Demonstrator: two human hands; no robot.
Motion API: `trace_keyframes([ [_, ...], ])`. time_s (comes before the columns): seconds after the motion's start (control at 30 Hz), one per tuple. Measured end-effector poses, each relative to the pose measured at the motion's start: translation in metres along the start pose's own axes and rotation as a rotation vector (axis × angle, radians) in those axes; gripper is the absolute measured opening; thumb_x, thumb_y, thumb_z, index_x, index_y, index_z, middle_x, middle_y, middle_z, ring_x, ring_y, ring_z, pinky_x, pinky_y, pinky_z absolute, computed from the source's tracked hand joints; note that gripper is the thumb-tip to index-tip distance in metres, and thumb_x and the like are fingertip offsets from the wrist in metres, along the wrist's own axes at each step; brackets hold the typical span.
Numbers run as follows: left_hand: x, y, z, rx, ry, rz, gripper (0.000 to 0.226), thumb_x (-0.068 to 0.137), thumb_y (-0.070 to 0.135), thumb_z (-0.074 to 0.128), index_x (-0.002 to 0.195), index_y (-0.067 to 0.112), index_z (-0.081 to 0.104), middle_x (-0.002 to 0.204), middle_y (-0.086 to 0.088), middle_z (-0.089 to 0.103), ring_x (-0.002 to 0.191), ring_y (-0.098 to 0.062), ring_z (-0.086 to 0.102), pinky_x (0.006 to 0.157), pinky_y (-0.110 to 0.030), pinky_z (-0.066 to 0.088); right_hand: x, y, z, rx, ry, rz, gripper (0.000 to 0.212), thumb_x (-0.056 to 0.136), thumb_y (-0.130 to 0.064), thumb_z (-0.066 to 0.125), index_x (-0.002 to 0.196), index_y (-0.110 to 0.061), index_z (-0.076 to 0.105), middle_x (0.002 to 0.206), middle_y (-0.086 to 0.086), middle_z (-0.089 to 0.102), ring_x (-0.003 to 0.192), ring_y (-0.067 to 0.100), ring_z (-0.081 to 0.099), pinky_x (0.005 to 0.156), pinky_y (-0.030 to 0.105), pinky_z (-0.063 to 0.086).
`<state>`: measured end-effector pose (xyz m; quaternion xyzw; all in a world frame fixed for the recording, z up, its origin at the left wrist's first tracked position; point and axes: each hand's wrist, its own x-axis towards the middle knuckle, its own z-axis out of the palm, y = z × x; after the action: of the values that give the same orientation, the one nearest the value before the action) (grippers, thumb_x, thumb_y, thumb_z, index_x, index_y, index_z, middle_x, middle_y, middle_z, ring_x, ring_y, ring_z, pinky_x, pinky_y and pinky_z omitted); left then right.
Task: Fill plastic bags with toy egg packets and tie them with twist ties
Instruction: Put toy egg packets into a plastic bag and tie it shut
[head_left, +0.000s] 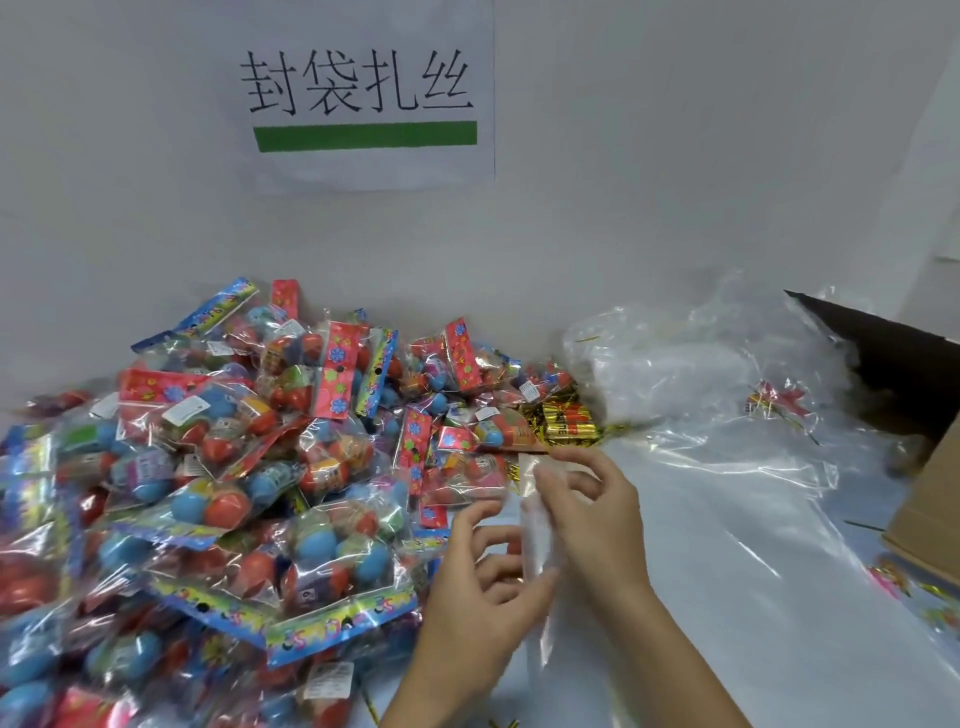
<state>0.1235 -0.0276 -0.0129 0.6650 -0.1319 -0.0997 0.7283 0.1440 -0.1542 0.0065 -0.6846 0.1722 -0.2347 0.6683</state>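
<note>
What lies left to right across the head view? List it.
Pile of toy egg packets → hands holding a clear plastic bag → bundle of gold twist ties → heap of empty plastic bags → cardboard box.

Packing station: wall sign (366, 93), carton (930, 499).

wall sign (366, 93): white, green bar | cardboard box (930, 519): right edge, flap open

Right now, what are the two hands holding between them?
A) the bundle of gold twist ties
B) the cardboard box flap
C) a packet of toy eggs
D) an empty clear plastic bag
D: the left hand and the right hand pinch a thin clear plastic bag with nothing visible inside, while the toy egg packets lie heaped to the left and the gold twist ties lie behind.
</note>
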Motion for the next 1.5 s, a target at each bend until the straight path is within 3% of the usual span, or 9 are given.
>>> trace_keyframes([
  [0.1, -0.001, 0.001, -0.002, 0.09, -0.056, -0.015, 0.075, 0.071, 0.008, 0.081, 0.134, 0.025, 0.045, 0.108, 0.006, 0.069, 0.09, -0.015, 0.072, 0.075, -0.025, 0.056, -0.005, 0.005, -0.003, 0.053, 0.099, 0.026, 0.018, 0.088, -0.023, 0.075, 0.095, -0.032, 0.061, 0.083, -0.002, 0.073, 0.068, 0.007, 0.068, 0.055, 0.013, 0.047],
  [0.2, -0.004, 0.004, 0.002, 0.201, -0.065, 0.007, 0.072, 0.078, 0.003, 0.077, 0.132, 0.033, 0.04, 0.111, 0.009, 0.069, 0.091, -0.015, 0.073, 0.076, -0.026, 0.058, -0.006, 0.006, -0.003, 0.096, 0.116, 0.055, 0.019, 0.089, -0.029, 0.074, 0.097, -0.033, 0.057, 0.087, 0.001, 0.075, 0.077, 0.016, 0.072, 0.066, 0.029, 0.055],
  [0.3, -0.002, 0.006, -0.004, 0.162, 0.103, 0.005, 0.045, 0.087, 0.006, 0.067, 0.118, 0.03, 0.046, 0.102, 0.012, 0.074, 0.082, -0.017, 0.075, 0.074, -0.035, 0.061, -0.008, 0.004, 0.001, 0.325, 0.012, 0.142, 0.013, 0.097, -0.028, 0.065, 0.106, -0.027, 0.056, 0.089, 0.007, 0.076, 0.08, 0.028, 0.075, 0.068, 0.037, 0.059],
  [0.37, 0.001, 0.005, -0.01, 0.094, 0.199, -0.033, 0.027, 0.095, 0.006, 0.06, 0.111, 0.025, 0.05, 0.097, 0.009, 0.076, 0.071, -0.013, 0.072, 0.063, -0.026, 0.057, -0.01, 0.003, 0.002, 0.436, -0.069, 0.17, 0.018, 0.098, -0.017, 0.063, 0.113, -0.023, 0.055, 0.093, 0.014, 0.075, 0.082, 0.03, 0.076, 0.066, 0.031, 0.06],
  [0.5, 0.006, 0.003, -0.016, -0.041, 0.255, -0.135, 0.014, 0.099, 0.015, 0.052, 0.107, 0.02, 0.061, 0.093, 0.002, 0.078, 0.077, -0.01, 0.071, 0.064, -0.022, 0.053, -0.015, 0.005, 0.002, 0.312, -0.181, 0.086, 0.034, 0.095, -0.007, 0.063, 0.12, -0.028, 0.055, 0.094, 0.006, 0.078, 0.086, 0.023, 0.076, 0.067, 0.024, 0.06],
  [0.67, 0.008, 0.01, -0.014, -0.379, 0.238, -0.208, 0.02, 0.104, 0.013, 0.04, 0.116, 0.005, 0.054, 0.104, -0.015, 0.076, 0.096, -0.033, 0.074, 0.078, -0.05, 0.06, -0.018, 0.008, 0.0, 0.082, -0.261, -0.107, 0.05, 0.092, -0.002, 0.066, 0.123, -0.04, 0.053, 0.095, -0.007, 0.078, 0.093, 0.007, 0.074, 0.079, 0.016, 0.055],
  [0.93, 0.006, 0.006, -0.013, -0.105, 0.295, -0.114, 0.016, 0.1, 0.017, 0.057, 0.1, 0.002, 0.063, 0.085, -0.012, 0.077, 0.079, -0.027, 0.076, 0.058, -0.03, 0.056, -0.02, 0.014, -0.001, -0.272, -0.303, -0.338, 0.062, 0.085, -0.013, 0.073, 0.125, -0.054, 0.051, 0.097, -0.021, 0.07, 0.102, -0.001, 0.065, 0.078, 0.014, 0.053],
  [1.23, 0.005, 0.002, -0.015, 0.054, 0.312, -0.03, 0.02, 0.099, 0.024, 0.059, 0.095, 0.006, 0.067, 0.078, -0.013, 0.076, 0.076, -0.034, 0.074, 0.077, -0.056, 0.057, -0.019, 0.018, 0.002, -0.341, -0.256, -0.499, 0.048, 0.085, -0.006, 0.074, 0.124, -0.031, 0.067, 0.094, -0.023, 0.07, 0.096, -0.003, 0.065, 0.075, 0.002, 0.044],
  [1.5, 0.007, -0.001, -0.015, 0.082, 0.359, 0.005, 0.022, 0.093, 0.029, 0.066, 0.087, 0.008, 0.065, 0.072, -0.009, 0.076, 0.071, -0.031, 0.075, 0.073, -0.051, 0.06, -0.015, 0.019, 0.003, -0.297, -0.193, -0.528, 0.044, 0.083, -0.002, 0.076, 0.117, -0.027, 0.072, 0.088, -0.021, 0.069, 0.085, 0.004, 0.067, 0.075, 0.009, 0.05],
])
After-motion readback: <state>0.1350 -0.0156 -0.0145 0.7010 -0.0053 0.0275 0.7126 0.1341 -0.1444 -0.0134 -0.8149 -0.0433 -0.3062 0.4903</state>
